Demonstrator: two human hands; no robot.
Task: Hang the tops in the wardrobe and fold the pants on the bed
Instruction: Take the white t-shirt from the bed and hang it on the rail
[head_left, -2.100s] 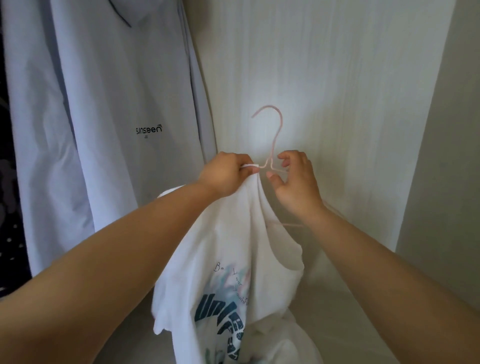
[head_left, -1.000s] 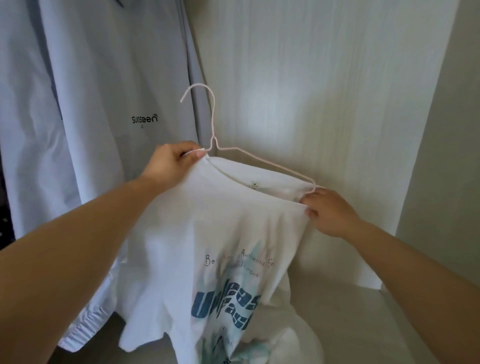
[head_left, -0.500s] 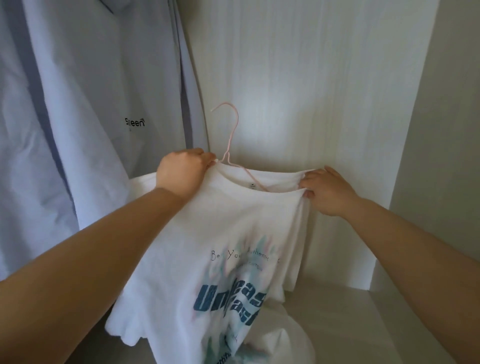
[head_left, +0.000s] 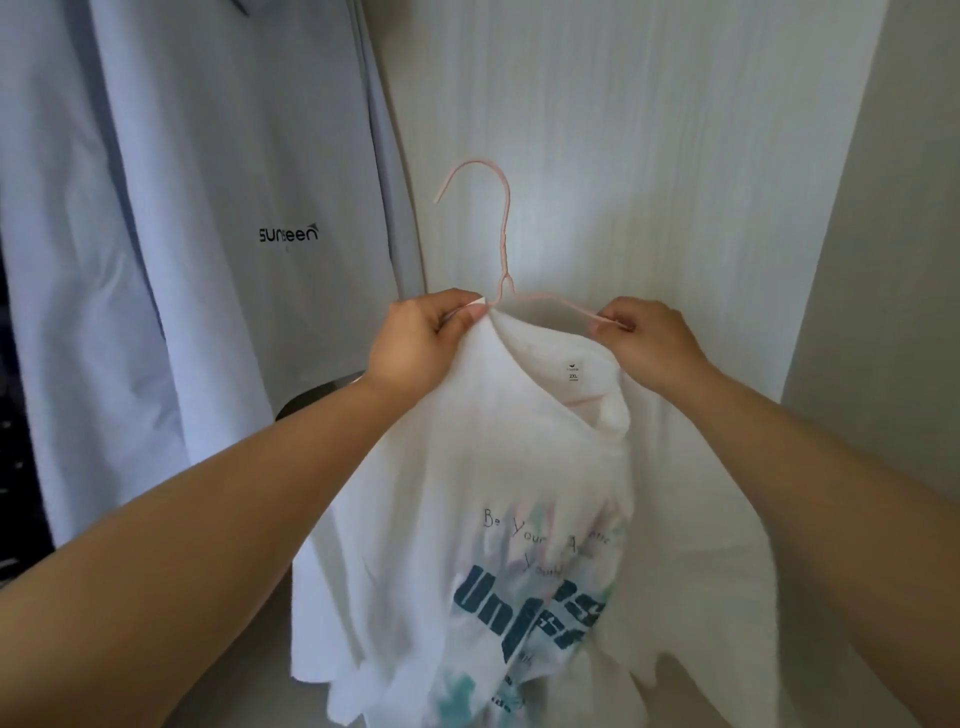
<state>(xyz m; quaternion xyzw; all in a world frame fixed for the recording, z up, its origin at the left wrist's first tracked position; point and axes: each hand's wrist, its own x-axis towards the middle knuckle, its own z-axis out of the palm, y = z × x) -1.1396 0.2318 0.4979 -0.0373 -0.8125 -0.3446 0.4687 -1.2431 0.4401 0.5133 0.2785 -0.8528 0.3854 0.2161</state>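
A white T-shirt (head_left: 467, 467) with teal lettering hangs from a thin pink wire hanger (head_left: 503, 228), hook upright, in front of the wardrobe's back panel. My left hand (head_left: 421, 343) pinches the shirt's collar edge just left of the hanger's neck. My right hand (head_left: 644, 338) grips the hanger's right arm where it meets the neckline. The size label shows inside the collar. The hanger's lower bar is hidden inside the shirt.
A pale blue top (head_left: 182, 208) with a black logo hangs at the left, close to the shirt. The wardrobe's white back panel (head_left: 649, 156) and right side wall (head_left: 893, 260) enclose the space. A dark garment (head_left: 13, 467) shows at the far left edge.
My right hand moved from the shirt's shoulder inward to the hanger's right arm. The hanger tilted upright and the shirt bunched toward the middle.
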